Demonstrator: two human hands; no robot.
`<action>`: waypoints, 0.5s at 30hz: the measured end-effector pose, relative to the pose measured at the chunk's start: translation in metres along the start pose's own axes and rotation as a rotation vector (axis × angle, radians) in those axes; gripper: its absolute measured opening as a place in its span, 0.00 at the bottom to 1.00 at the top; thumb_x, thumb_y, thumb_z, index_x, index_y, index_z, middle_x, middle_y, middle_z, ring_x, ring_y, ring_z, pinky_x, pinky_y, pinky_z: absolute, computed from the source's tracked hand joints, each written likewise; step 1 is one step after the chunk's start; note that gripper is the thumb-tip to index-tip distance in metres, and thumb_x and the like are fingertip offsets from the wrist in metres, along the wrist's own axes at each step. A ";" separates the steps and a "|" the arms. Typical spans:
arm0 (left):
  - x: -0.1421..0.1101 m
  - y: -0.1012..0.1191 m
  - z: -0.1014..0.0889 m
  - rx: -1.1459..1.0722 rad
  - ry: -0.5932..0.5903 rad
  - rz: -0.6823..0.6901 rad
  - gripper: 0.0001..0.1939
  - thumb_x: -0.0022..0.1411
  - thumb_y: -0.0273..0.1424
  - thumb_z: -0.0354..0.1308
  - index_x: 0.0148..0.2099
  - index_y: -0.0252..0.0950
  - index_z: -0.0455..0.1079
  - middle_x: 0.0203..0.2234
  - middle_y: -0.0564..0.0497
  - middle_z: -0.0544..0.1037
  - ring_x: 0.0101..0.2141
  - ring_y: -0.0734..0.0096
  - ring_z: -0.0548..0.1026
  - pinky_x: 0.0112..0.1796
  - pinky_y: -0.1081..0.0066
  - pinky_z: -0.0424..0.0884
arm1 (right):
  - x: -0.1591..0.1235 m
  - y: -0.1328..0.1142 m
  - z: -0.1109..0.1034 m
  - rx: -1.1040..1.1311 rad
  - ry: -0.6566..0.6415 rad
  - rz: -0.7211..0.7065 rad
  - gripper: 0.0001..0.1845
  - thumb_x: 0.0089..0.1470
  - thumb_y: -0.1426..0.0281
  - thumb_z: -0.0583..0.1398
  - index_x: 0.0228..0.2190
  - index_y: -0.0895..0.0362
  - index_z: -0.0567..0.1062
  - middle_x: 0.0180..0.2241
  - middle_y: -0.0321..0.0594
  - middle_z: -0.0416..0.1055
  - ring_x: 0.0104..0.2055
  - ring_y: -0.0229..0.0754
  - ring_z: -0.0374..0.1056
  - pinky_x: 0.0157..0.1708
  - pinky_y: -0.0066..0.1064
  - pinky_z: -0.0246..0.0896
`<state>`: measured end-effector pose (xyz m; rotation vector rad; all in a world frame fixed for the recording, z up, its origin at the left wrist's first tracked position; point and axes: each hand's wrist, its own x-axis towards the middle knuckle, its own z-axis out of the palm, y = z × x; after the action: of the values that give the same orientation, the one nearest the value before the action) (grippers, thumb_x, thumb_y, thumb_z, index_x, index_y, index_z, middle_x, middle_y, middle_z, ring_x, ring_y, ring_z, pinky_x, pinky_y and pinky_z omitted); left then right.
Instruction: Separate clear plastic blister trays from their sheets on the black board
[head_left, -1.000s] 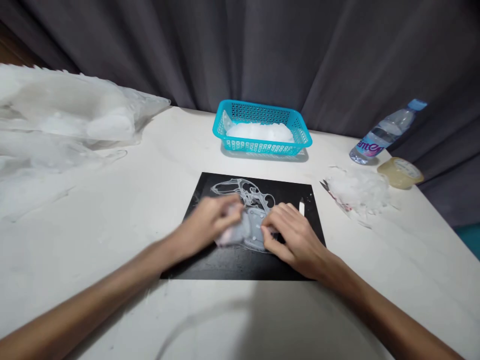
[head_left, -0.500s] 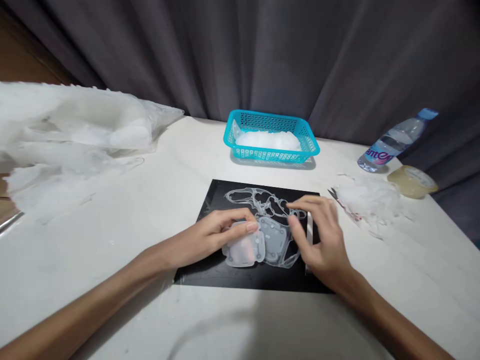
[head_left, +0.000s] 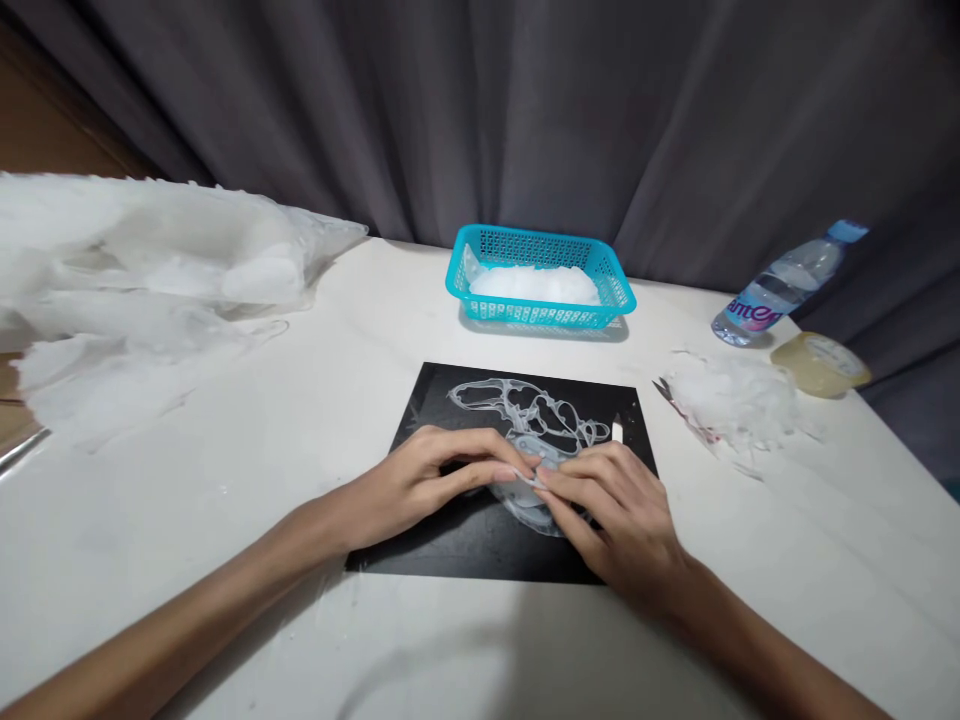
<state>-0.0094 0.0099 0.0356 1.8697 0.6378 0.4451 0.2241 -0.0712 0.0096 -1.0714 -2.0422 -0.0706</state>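
Note:
My left hand (head_left: pixel 442 475) pinches a small translucent plastic piece (head_left: pixel 529 481), which is turned nearly edge-on. From the other side my right hand (head_left: pixel 619 500) closes its fingertips on the same piece. Both hands meet above a black board (head_left: pixel 450 540). Beneath them lies another translucent rounded piece (head_left: pixel 532 447), partly covered by the fingers. Behind it, thin clear trimmed strips (head_left: pixel 525 400) are tangled on the board. A white-handled tool (head_left: pixel 617 430) lies at the board's right side, partly hidden by my right hand.
At the back stands a blue basket (head_left: pixel 540 315) holding white translucent pieces. Scissors (head_left: pixel 679 405) lie beside a pile of clear scraps (head_left: pixel 739 395) on the right, near a tape roll (head_left: pixel 817 365) and a water bottle (head_left: pixel 776 290). Large plastic bags (head_left: pixel 187 250) fill the left.
My right hand has moved left and closed on the translucent piece. My left hand has turned that piece from face-up to nearly edge-on. The white-handled tool shows more now.

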 end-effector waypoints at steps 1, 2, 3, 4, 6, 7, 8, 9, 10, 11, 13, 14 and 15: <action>0.000 -0.001 0.000 -0.002 0.004 0.017 0.11 0.76 0.34 0.56 0.51 0.44 0.80 0.50 0.54 0.84 0.52 0.67 0.81 0.56 0.70 0.72 | 0.000 0.001 -0.001 -0.015 0.003 -0.012 0.06 0.64 0.76 0.64 0.42 0.55 0.79 0.33 0.39 0.80 0.35 0.43 0.72 0.37 0.35 0.69; 0.001 -0.002 0.000 -0.003 0.009 0.033 0.11 0.75 0.34 0.57 0.51 0.44 0.80 0.51 0.54 0.83 0.52 0.66 0.81 0.56 0.70 0.72 | 0.000 0.002 -0.002 -0.023 0.007 -0.022 0.06 0.64 0.76 0.64 0.42 0.56 0.79 0.33 0.39 0.80 0.35 0.43 0.72 0.37 0.35 0.69; 0.001 -0.002 0.000 -0.005 0.012 0.045 0.11 0.75 0.33 0.57 0.52 0.44 0.80 0.52 0.54 0.83 0.53 0.66 0.80 0.56 0.71 0.73 | 0.000 0.002 -0.002 -0.026 0.009 -0.026 0.06 0.64 0.77 0.64 0.42 0.56 0.78 0.33 0.39 0.80 0.35 0.43 0.72 0.37 0.35 0.69; 0.001 -0.002 0.000 -0.006 0.014 0.053 0.10 0.75 0.33 0.57 0.52 0.44 0.80 0.52 0.54 0.83 0.53 0.66 0.80 0.56 0.71 0.73 | 0.000 0.003 -0.001 -0.024 0.011 -0.028 0.07 0.63 0.77 0.64 0.42 0.57 0.78 0.33 0.39 0.80 0.35 0.43 0.72 0.37 0.35 0.69; 0.001 -0.001 0.001 0.000 0.016 0.055 0.11 0.75 0.33 0.57 0.52 0.44 0.80 0.51 0.55 0.83 0.52 0.67 0.81 0.56 0.71 0.73 | -0.001 0.002 0.001 -0.012 0.011 -0.019 0.07 0.63 0.77 0.65 0.43 0.57 0.78 0.33 0.40 0.80 0.35 0.43 0.72 0.37 0.36 0.69; 0.001 -0.001 0.002 0.011 0.021 0.049 0.11 0.75 0.34 0.57 0.52 0.44 0.80 0.51 0.55 0.84 0.52 0.67 0.81 0.55 0.71 0.73 | 0.000 0.002 0.001 0.007 0.010 -0.010 0.07 0.63 0.77 0.65 0.43 0.57 0.78 0.34 0.40 0.80 0.35 0.43 0.72 0.37 0.36 0.69; 0.000 -0.001 0.003 0.030 0.028 0.038 0.11 0.75 0.34 0.56 0.53 0.44 0.79 0.51 0.55 0.84 0.52 0.67 0.81 0.55 0.71 0.73 | 0.000 0.002 0.001 0.039 0.008 0.003 0.07 0.63 0.77 0.64 0.42 0.57 0.78 0.34 0.40 0.80 0.35 0.43 0.72 0.37 0.36 0.68; 0.000 -0.001 0.004 0.059 0.042 0.023 0.12 0.76 0.35 0.56 0.55 0.45 0.78 0.51 0.55 0.83 0.52 0.67 0.80 0.55 0.71 0.73 | 0.002 0.003 0.000 0.086 0.005 0.029 0.06 0.64 0.77 0.64 0.42 0.57 0.77 0.34 0.40 0.79 0.35 0.42 0.72 0.37 0.35 0.68; -0.001 -0.002 0.005 0.098 0.063 0.006 0.13 0.75 0.36 0.56 0.57 0.46 0.76 0.52 0.55 0.82 0.53 0.66 0.80 0.55 0.70 0.73 | 0.004 0.006 -0.003 0.137 0.006 0.072 0.06 0.65 0.77 0.63 0.42 0.56 0.77 0.35 0.39 0.79 0.34 0.42 0.72 0.36 0.35 0.68; -0.002 -0.004 0.007 0.144 0.081 -0.009 0.15 0.75 0.38 0.57 0.60 0.47 0.73 0.55 0.54 0.81 0.55 0.65 0.78 0.57 0.69 0.72 | 0.005 0.011 -0.007 0.177 0.016 0.138 0.05 0.65 0.76 0.63 0.42 0.56 0.77 0.35 0.38 0.79 0.34 0.41 0.72 0.36 0.34 0.68; -0.004 -0.007 0.010 0.247 0.092 -0.028 0.20 0.74 0.40 0.57 0.65 0.49 0.67 0.60 0.53 0.76 0.59 0.64 0.74 0.61 0.66 0.69 | 0.008 0.029 -0.022 0.171 0.099 0.306 0.04 0.66 0.73 0.62 0.42 0.55 0.77 0.35 0.37 0.78 0.32 0.39 0.71 0.34 0.32 0.68; -0.005 -0.009 0.012 0.302 0.081 -0.026 0.22 0.74 0.41 0.57 0.67 0.49 0.65 0.62 0.53 0.74 0.61 0.63 0.72 0.62 0.65 0.67 | 0.008 0.042 -0.031 0.104 0.167 0.396 0.03 0.66 0.71 0.62 0.41 0.55 0.77 0.34 0.37 0.77 0.32 0.40 0.71 0.34 0.32 0.67; -0.005 -0.011 0.013 0.361 0.062 -0.016 0.23 0.74 0.42 0.57 0.68 0.50 0.63 0.64 0.53 0.72 0.63 0.63 0.69 0.64 0.64 0.65 | 0.008 0.057 -0.041 0.013 0.260 0.449 0.04 0.66 0.68 0.63 0.41 0.55 0.77 0.35 0.38 0.77 0.33 0.40 0.71 0.35 0.33 0.67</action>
<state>-0.0080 0.0005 0.0204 2.1957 0.8160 0.3976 0.2883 -0.0459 0.0254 -1.4087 -1.5350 0.0323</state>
